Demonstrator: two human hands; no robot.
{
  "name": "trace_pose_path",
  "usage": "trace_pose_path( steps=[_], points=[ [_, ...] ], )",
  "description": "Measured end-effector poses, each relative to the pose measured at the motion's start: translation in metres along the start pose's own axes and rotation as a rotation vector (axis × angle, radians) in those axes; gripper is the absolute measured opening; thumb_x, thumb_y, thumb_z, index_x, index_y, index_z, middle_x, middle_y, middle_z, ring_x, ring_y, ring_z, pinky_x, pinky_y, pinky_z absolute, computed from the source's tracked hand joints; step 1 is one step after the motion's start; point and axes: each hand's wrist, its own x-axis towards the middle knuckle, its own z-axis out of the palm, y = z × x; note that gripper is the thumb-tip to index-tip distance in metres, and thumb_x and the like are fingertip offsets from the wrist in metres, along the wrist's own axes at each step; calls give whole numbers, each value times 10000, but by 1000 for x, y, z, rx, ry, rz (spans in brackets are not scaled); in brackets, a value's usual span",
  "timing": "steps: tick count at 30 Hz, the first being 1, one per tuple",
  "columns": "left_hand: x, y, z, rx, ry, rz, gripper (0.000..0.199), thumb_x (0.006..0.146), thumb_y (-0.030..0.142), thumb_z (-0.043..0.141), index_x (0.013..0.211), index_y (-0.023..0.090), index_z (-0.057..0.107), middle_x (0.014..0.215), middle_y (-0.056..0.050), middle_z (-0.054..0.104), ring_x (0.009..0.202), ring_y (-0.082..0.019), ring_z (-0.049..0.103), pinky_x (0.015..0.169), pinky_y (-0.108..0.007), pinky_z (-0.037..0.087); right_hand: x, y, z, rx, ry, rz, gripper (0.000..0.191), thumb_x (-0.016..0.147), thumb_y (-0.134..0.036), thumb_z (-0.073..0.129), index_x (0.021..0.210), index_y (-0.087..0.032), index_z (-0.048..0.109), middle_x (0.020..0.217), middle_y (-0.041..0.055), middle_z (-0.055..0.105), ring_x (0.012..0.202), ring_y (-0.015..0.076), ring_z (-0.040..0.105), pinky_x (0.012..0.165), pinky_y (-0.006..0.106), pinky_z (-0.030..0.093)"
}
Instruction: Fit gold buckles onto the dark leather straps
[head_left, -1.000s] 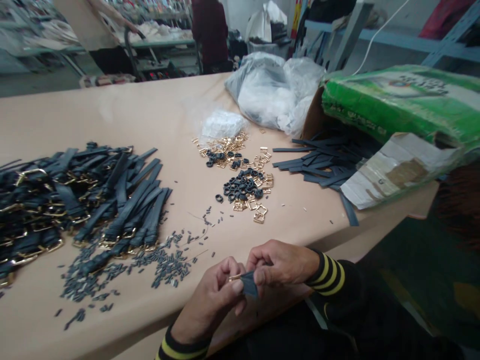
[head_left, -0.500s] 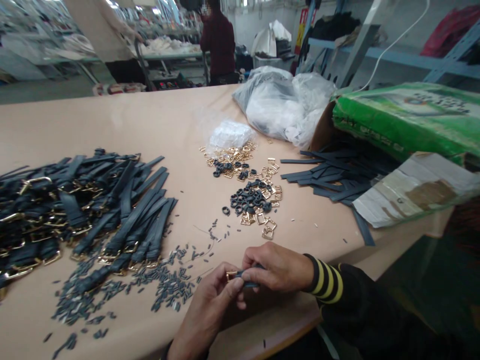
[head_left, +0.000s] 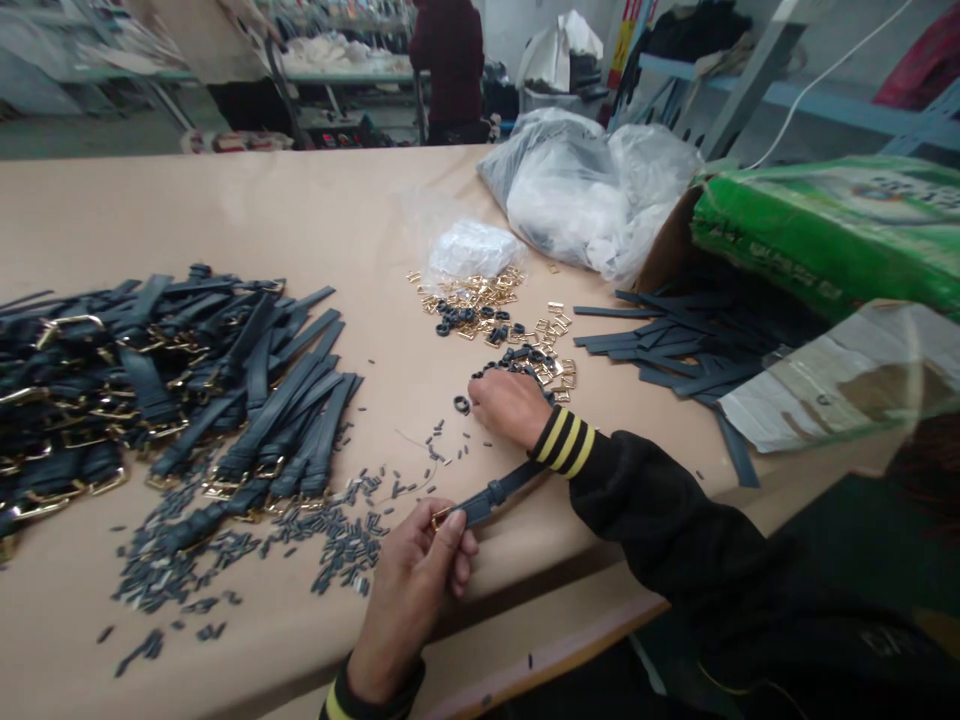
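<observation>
While the left hand (head_left: 409, 600) clamps a gold-buckled black strap (head_left: 487, 497), the right hand (head_left: 511, 405) lies open.

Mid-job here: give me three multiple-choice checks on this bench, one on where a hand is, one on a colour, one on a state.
1. Where is the right hand?
A) Beside the black loops and gold buckles
B) On the green box
C) On the strap pile

2. What colour is the buckle on the strap in the left hand?
A) Silver
B) Black
C) Gold

3. What state is that strap in?
A) Lying in the strap pile
B) Pinched near its buckle end
C) Tucked under the green box

1: A, the hand sits at the edge of the loops.
2: C, gold metal shows at the strap's end.
3: B, thumb and fingers close on it by the buckle.
</observation>
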Motion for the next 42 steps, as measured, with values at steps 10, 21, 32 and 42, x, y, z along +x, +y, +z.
trace_pose_path(
  steps=[10, 21, 32, 42],
  points=[
    [0, 6, 11, -66, 78, 69, 258, 759, 386, 568, 682, 149, 502, 492, 46, 524, 364, -47, 411, 371, -162, 324, -57, 18, 11, 212, 292, 158, 109, 831, -225, 520, 831, -172, 615, 897, 48, 529, 764, 141, 527, 669, 243, 391],
    [-5, -1, 15, -69, 75, 115, 267, 763, 408, 565, 701, 160, 489, 528, 47, 526, 377, -50, 420, 375, -162, 335, -94, 16, 10, 846, 289, 68, 113, 804, -199, 524, 774, -127, 607, 684, 9, 549, 620, 102, 488, 609, 227, 407],
    [-19, 1, 26, 106, 96, 232, 209, 808, 366, 510, 720, 176, 507, 558, 48, 536, 421, -64, 473, 410, -174, 372, -126, -7, 34, 1452, 37, 200, 222, 756, -332, 586, 791, -114, 572, 702, 15, 584, 626, 95, 552, 652, 251, 492],
    [-28, 6, 37, 219, 196, 286, 154, 798, 310, 525, 709, 185, 512, 526, 43, 542, 415, -82, 491, 422, -181, 372, -133, -10, 36, 1473, 52, 215, 236, 748, -351, 599, 759, -125, 530, 670, 18, 596, 657, 124, 606, 660, 275, 511]
  ],
)
